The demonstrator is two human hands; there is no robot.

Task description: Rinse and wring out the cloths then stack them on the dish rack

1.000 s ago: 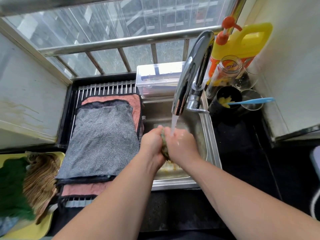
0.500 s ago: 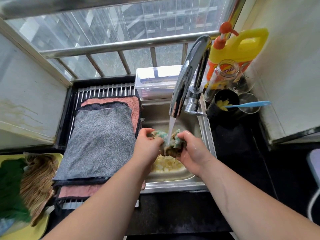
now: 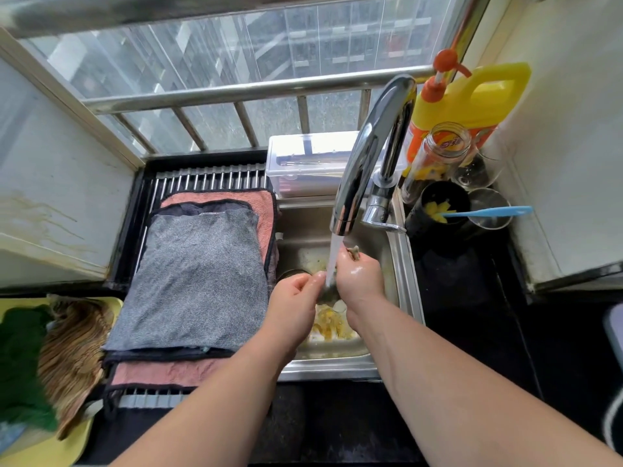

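Over the steel sink (image 3: 404, 284), my left hand (image 3: 296, 298) and my right hand (image 3: 359, 281) squeeze a small wet greenish cloth (image 3: 328, 289) between them, right under the running stream from the chrome tap (image 3: 367, 156). Most of that cloth is hidden by my fingers; a tip shows above my right hand. On the dish rack (image 3: 209, 178) to the left lies a flat stack: a grey cloth (image 3: 199, 281) on top, a dark one under it, and a pink cloth (image 3: 161, 370) at the bottom.
A yellow tray (image 3: 43, 446) at the lower left holds a green cloth (image 3: 20, 358) and a brown striped cloth (image 3: 72, 348). A clear lidded box (image 3: 303, 163) sits behind the sink. Right of the tap stand a yellow detergent jug (image 3: 472, 96), a glass jar (image 3: 438, 153) and cups with a blue utensil (image 3: 488, 212).
Half a second ago my hands held the cloth spread apart under the water; now they have come together again and bunched it up, the right hand higher than the left.
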